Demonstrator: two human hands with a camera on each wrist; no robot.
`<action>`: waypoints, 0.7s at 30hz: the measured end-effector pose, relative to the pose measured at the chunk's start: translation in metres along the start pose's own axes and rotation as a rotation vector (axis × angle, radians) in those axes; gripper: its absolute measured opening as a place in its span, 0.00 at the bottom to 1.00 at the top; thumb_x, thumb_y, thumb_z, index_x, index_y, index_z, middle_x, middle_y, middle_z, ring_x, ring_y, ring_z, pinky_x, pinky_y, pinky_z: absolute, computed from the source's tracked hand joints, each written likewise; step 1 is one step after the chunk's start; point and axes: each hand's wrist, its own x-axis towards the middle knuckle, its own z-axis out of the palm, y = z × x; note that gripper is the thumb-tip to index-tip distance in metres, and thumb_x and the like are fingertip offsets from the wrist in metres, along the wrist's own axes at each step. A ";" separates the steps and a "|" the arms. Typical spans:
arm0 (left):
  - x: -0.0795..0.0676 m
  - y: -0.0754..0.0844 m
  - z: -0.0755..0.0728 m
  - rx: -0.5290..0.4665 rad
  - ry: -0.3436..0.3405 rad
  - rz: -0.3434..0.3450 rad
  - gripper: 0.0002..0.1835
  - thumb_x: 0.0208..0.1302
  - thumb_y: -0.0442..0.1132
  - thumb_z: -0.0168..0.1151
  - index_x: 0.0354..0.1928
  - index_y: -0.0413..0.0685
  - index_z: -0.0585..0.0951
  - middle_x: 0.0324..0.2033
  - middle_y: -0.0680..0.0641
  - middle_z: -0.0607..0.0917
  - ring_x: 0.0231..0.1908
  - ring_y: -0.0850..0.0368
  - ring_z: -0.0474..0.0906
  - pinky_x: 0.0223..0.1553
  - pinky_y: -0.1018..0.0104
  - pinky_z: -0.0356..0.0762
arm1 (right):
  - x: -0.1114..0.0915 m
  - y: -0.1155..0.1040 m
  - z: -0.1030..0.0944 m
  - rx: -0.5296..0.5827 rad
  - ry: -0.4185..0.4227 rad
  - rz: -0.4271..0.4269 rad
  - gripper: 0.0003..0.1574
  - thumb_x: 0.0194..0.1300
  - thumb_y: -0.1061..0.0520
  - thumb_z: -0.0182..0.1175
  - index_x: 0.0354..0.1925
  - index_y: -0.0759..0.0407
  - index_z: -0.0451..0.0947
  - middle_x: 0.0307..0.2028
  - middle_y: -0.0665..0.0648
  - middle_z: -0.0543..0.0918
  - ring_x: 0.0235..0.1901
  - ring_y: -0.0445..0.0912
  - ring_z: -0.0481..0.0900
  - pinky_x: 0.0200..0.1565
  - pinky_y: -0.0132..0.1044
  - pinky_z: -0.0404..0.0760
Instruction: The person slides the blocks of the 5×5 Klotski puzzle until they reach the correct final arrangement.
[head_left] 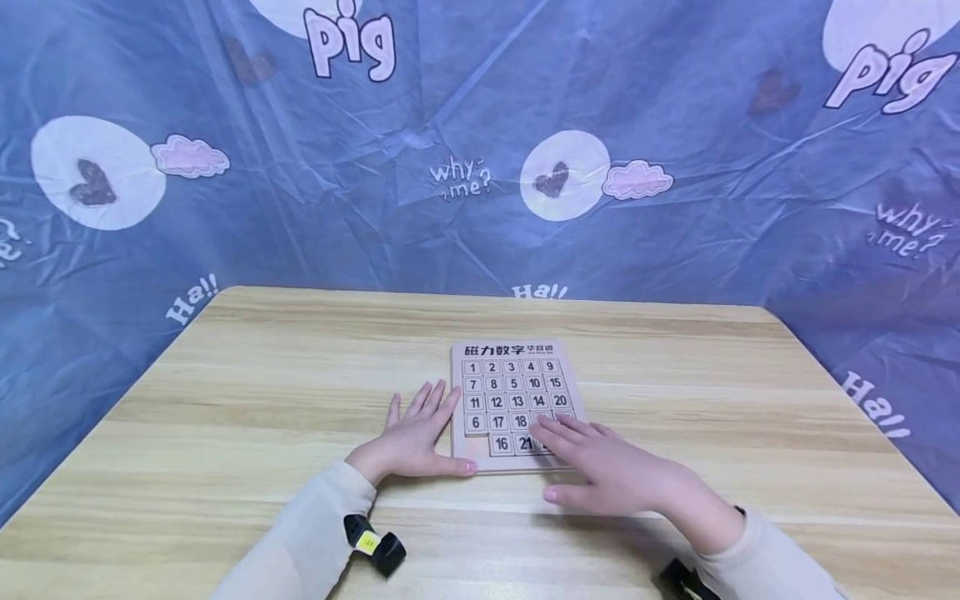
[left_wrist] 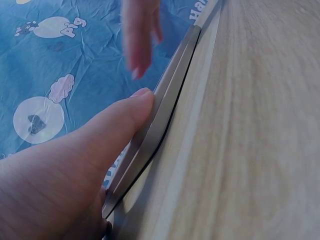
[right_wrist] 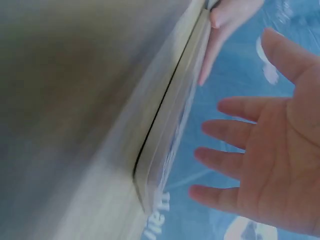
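A flat sliding number puzzle (head_left: 477,448) lies on the table, its numbered tiles (head_left: 514,402) set in rows under a line of printed characters. At its lower left corner one slot has no tile. My left hand (head_left: 416,437) lies along the left edge with fingers spread, the thumb resting on the near left corner. Over the lower right tiles hovers my right hand (head_left: 615,471), fingers extended and hiding some numbers. In the right wrist view its palm (right_wrist: 280,160) faces the camera, fingers apart from the puzzle's edge (right_wrist: 160,135) and holding nothing.
The wooden table (head_left: 300,358) extends around the puzzle on all sides. Behind it hangs a blue printed cloth (head_left: 390,233), which also covers both sides. A dark wrist device (head_left: 375,543) is strapped at the left sleeve, another (head_left: 686,579) at the right.
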 end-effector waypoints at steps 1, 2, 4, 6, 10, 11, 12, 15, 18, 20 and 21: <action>0.000 0.000 0.000 0.001 0.001 -0.001 0.58 0.38 0.74 0.51 0.66 0.50 0.43 0.64 0.42 0.42 0.62 0.47 0.32 0.53 0.42 0.22 | 0.008 -0.001 -0.001 0.000 -0.018 -0.003 0.44 0.58 0.36 0.47 0.63 0.59 0.52 0.62 0.61 0.54 0.60 0.59 0.48 0.54 0.60 0.49; -0.001 -0.001 0.000 0.000 0.002 0.000 0.57 0.38 0.74 0.51 0.66 0.50 0.44 0.64 0.42 0.42 0.62 0.47 0.32 0.53 0.42 0.22 | 0.015 -0.002 -0.002 0.002 -0.030 -0.005 0.44 0.58 0.36 0.47 0.64 0.59 0.52 0.62 0.61 0.54 0.60 0.59 0.47 0.54 0.59 0.48; -0.001 -0.001 0.000 -0.001 0.003 0.002 0.57 0.39 0.74 0.51 0.66 0.50 0.44 0.64 0.41 0.42 0.62 0.47 0.32 0.53 0.42 0.22 | 0.028 -0.001 -0.003 -0.002 -0.043 0.000 0.44 0.58 0.36 0.47 0.64 0.59 0.51 0.62 0.61 0.52 0.60 0.59 0.46 0.54 0.59 0.47; -0.001 -0.001 0.000 -0.002 0.005 0.007 0.57 0.39 0.74 0.51 0.66 0.49 0.44 0.64 0.41 0.42 0.62 0.47 0.32 0.53 0.42 0.22 | 0.038 0.004 -0.005 -0.006 -0.041 0.027 0.45 0.58 0.37 0.48 0.64 0.60 0.50 0.62 0.62 0.52 0.60 0.60 0.46 0.54 0.60 0.46; -0.001 -0.001 0.000 -0.001 -0.002 0.006 0.57 0.38 0.74 0.50 0.66 0.49 0.44 0.64 0.42 0.41 0.62 0.47 0.32 0.53 0.42 0.22 | 0.045 0.022 -0.007 0.006 -0.013 0.120 0.46 0.58 0.37 0.49 0.64 0.62 0.48 0.63 0.63 0.51 0.60 0.61 0.46 0.53 0.62 0.45; -0.001 -0.001 0.000 -0.002 -0.005 0.006 0.57 0.38 0.74 0.51 0.66 0.49 0.44 0.64 0.42 0.41 0.62 0.47 0.31 0.53 0.42 0.22 | 0.044 0.027 -0.006 0.012 -0.007 0.145 0.47 0.57 0.37 0.49 0.64 0.62 0.47 0.63 0.63 0.51 0.60 0.61 0.46 0.53 0.62 0.46; -0.001 -0.001 0.000 -0.002 -0.007 0.004 0.57 0.38 0.74 0.51 0.66 0.50 0.44 0.64 0.42 0.41 0.62 0.47 0.31 0.53 0.42 0.22 | 0.044 0.033 -0.006 0.024 -0.001 0.166 0.48 0.57 0.37 0.49 0.64 0.62 0.47 0.63 0.62 0.51 0.60 0.61 0.46 0.52 0.63 0.46; -0.001 0.000 -0.001 -0.004 -0.012 0.000 0.57 0.38 0.73 0.52 0.66 0.50 0.44 0.64 0.42 0.41 0.62 0.47 0.31 0.53 0.42 0.22 | 0.042 0.046 -0.004 0.055 0.012 0.205 0.49 0.57 0.37 0.49 0.64 0.63 0.45 0.62 0.63 0.52 0.60 0.62 0.46 0.51 0.64 0.47; -0.001 0.001 -0.002 -0.004 -0.013 -0.003 0.57 0.38 0.73 0.52 0.66 0.50 0.44 0.64 0.42 0.41 0.62 0.48 0.31 0.53 0.42 0.22 | 0.042 0.056 -0.003 0.076 0.021 0.216 0.50 0.57 0.36 0.49 0.64 0.64 0.44 0.62 0.64 0.54 0.59 0.63 0.46 0.51 0.64 0.48; -0.001 0.001 -0.003 -0.008 -0.013 -0.007 0.57 0.38 0.73 0.52 0.66 0.50 0.44 0.64 0.42 0.41 0.62 0.48 0.31 0.53 0.43 0.22 | 0.045 0.061 -0.002 0.082 0.026 0.217 0.50 0.58 0.36 0.48 0.64 0.65 0.44 0.61 0.65 0.54 0.60 0.63 0.46 0.51 0.64 0.47; -0.002 0.001 -0.003 -0.010 -0.012 -0.009 0.57 0.38 0.73 0.52 0.66 0.50 0.43 0.64 0.43 0.41 0.62 0.48 0.31 0.53 0.43 0.22 | 0.047 0.063 -0.002 0.082 0.030 0.220 0.50 0.58 0.37 0.48 0.65 0.64 0.43 0.61 0.65 0.54 0.60 0.62 0.46 0.51 0.63 0.47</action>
